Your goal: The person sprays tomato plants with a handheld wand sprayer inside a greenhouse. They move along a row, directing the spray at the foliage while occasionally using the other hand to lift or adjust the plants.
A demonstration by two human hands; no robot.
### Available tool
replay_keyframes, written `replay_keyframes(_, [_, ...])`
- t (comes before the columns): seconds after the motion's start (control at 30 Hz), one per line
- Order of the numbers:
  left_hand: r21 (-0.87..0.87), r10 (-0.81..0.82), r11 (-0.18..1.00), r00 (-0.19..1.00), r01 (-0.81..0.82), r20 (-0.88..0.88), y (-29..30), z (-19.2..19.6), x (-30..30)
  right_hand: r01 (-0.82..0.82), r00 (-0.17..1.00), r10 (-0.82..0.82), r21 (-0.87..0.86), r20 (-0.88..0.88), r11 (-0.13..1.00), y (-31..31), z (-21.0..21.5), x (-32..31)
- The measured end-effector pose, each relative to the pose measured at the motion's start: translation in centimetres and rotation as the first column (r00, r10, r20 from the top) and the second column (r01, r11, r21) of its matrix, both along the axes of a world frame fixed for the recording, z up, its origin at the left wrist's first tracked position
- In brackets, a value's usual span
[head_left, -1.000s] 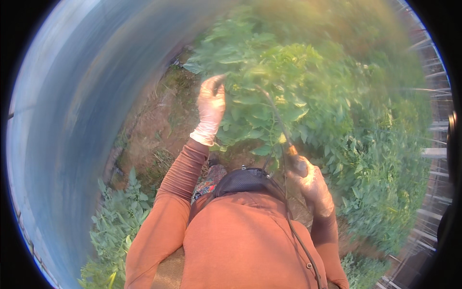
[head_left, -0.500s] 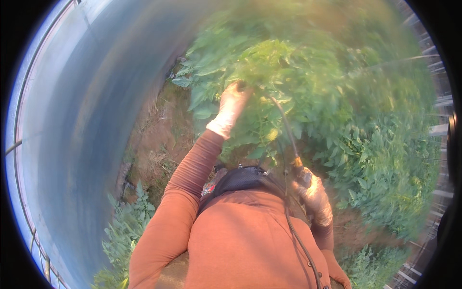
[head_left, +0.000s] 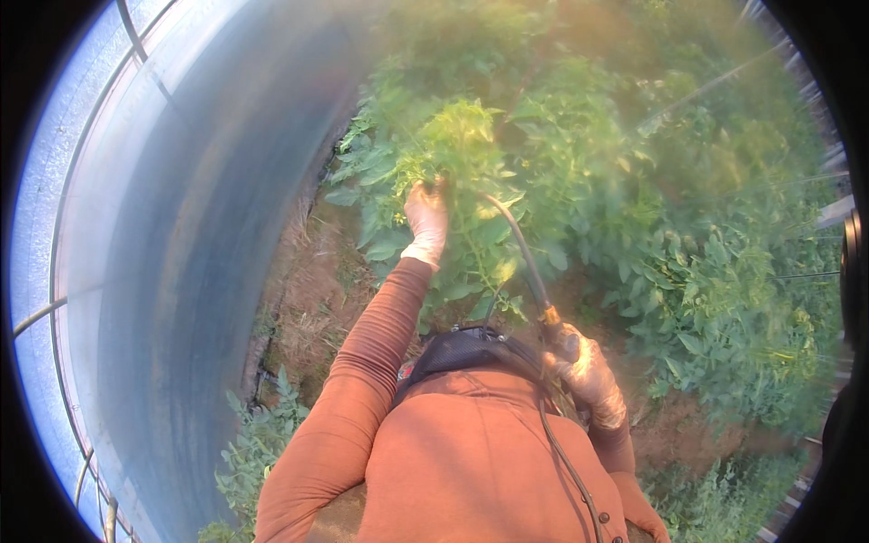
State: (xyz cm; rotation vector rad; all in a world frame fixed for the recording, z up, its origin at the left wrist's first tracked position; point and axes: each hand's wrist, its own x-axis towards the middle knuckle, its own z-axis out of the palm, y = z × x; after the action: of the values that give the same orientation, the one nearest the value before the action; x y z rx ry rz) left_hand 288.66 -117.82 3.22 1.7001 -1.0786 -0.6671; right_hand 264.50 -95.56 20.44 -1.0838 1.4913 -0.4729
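My gloved left hand (head_left: 427,217) reaches into the top of a leafy tomato plant (head_left: 466,136) with small yellow flowers. Its fingers are curled closed on the shoots, and the leaves partly hide the fingertips. My gloved right hand (head_left: 588,366) is wrapped round the dark handle of a spray wand (head_left: 520,237) near my right hip. From an orange-brown fitting the wand's thin tube rises and curves left, its tip ending among the leaves just right of my left hand. A dark thin hose (head_left: 568,466) hangs from the handle side down over my orange shirt.
A plastic greenhouse wall (head_left: 181,271) on metal hoops curves along the left. Dense green plants (head_left: 706,281) fill the far side and right. Brown soil with dry litter (head_left: 317,299) lies between wall and plants. A black waist pouch (head_left: 466,353) sits at my belly.
My left hand has come slightly down and left in the view, still at the plant top. The wand's tip has shifted a little left and lower, with my right hand still holding it.
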Motion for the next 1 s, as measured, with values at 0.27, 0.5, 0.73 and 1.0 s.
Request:
replay_keyframes(0.27, [0.162,-0.004,0.986,0.989,0.028,-0.149,-0.6,-0.2,0.5,0.046,0.996,-0.050,0.058,0.078,0.997,0.2,-0.7,-0.8])
replay_keyframes(0.5, [0.268,0.072,0.963,0.985,-0.028,-0.157,-0.9,-2.6,0.0,0.045,0.993,-0.052,0.065,0.104,0.997,0.2,-0.9,-1.3])
replay_keyframes(0.73, [0.239,-0.077,0.969,0.996,0.064,0.043,0.0,-0.8,-0.4,0.043,0.979,-0.066,0.122,0.192,0.992,-0.1,-0.3,-1.4])
replay_keyframes(1.0, [0.078,-0.098,0.987,0.905,0.142,-0.414,2.8,0.1,-2.0,0.036,0.996,-0.040,0.052,0.083,0.998,-0.5,-1.0,-1.9])
